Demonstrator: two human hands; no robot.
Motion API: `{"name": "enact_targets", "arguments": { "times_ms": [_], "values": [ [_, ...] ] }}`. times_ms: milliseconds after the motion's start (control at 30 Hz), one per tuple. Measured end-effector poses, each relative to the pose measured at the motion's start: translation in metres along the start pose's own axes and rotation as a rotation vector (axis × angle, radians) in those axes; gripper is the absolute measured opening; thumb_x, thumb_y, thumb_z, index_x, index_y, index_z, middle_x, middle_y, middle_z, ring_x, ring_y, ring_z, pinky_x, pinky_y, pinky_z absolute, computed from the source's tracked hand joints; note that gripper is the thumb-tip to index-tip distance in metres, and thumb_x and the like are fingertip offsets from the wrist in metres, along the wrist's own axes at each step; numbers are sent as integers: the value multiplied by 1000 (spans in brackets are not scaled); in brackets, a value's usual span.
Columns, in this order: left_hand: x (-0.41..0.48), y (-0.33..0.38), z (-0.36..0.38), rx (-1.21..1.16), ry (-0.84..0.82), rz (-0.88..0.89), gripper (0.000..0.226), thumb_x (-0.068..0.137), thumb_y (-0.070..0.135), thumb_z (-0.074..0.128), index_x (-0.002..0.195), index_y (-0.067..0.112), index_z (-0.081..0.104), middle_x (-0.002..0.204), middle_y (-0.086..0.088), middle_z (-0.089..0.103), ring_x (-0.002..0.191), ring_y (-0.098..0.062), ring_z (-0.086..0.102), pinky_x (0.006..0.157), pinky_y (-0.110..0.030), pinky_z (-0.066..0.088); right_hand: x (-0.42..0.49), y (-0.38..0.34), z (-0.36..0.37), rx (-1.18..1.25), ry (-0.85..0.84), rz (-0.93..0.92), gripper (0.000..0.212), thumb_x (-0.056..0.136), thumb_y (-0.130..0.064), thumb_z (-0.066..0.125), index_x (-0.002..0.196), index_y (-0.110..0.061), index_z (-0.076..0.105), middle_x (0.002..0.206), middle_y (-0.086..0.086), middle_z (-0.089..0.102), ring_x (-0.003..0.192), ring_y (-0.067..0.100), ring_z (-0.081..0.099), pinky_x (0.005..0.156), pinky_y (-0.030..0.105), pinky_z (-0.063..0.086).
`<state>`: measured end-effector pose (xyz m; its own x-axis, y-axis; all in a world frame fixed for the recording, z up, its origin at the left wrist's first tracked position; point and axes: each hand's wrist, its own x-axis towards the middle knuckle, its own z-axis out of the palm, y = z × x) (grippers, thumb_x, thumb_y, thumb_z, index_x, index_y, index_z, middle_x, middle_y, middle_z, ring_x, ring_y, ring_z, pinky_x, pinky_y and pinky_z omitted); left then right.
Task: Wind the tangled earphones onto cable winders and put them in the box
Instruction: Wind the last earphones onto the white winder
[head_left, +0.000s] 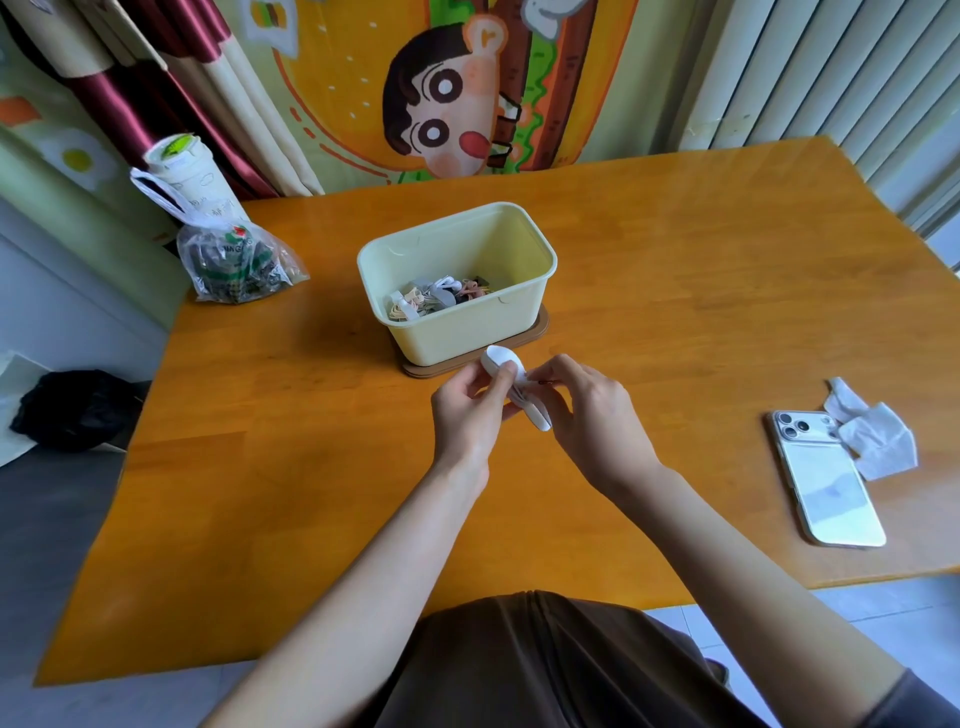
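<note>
Box (467, 332) sits mid-counter (675, 291) on a mat (415, 370), earphones (441, 299) in it. From it: bag (234, 265) at 9 o'clock, phone (826, 478) at 4, tissue (878, 439) just beside the phone's 1, left hand (467, 415) and right hand (592, 410) holding a winder (498, 357) at 6.

The fingers (506, 373) of the left hand (467, 415) and right hand (597, 410) grip the white cable winder (539, 420) and cover its middle, so whether cord is wound there cannot be told. The jumble (441, 299) in the box (457, 338) is too small to sort winders from earphones. The box hides most of the brown base (540, 330) under it. At the far left corner of the desk (311, 467), the contents of the plastic bag (234, 265) are blurred.
</note>
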<state>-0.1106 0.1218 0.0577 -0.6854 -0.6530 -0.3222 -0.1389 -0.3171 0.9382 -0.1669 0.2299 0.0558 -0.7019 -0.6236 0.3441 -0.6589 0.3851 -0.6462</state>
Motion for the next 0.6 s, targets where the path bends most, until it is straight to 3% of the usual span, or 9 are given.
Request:
{"name": "enact_targets", "arguments": {
  "times_ms": [167, 300, 433, 600],
  "values": [
    [-3, 2, 2, -28, 24, -6, 9, 91, 13, 62, 86, 16, 69, 90, -8, 71, 81, -14, 69, 63, -22, 54, -2, 0, 1, 18, 48, 35, 22, 90, -28, 57, 90, -6, 59, 88, 5, 70, 78, 23, 66, 60, 41, 52],
    [-6, 4, 3, -52, 21, 8, 12, 92, 12, 61, 86, 17, 69, 89, -5, 72, 82, -13, 69, 67, -25, 56, 1, -2, 0, 198, 69, 211, 14, 86, -21, 67, 86, -8, 61, 87, -4, 69, 80, 9, 64, 65, 24, 50],
    [-6, 7, 3, -82, 63, -15, 12, 92, 12, 60, 84, 18, 68, 84, -1, 72, 75, -9, 69, 63, -23, 55, 3, -5, -1, 268, 46, 267, 12, 85, -20, 68, 85, -11, 61, 86, -7, 68, 82, 5, 63, 64, 17, 48],
    [-7, 12, 3, -178, 16, -145, 11, 91, 12, 61, 83, 15, 68, 79, 0, 71, 80, -15, 68, 75, -30, 57, 1, -3, -3, 214, 20, 186, 16, 88, -22, 64, 91, -7, 60, 92, -2, 68, 84, 11, 63, 69, 31, 50]
  ]
}}
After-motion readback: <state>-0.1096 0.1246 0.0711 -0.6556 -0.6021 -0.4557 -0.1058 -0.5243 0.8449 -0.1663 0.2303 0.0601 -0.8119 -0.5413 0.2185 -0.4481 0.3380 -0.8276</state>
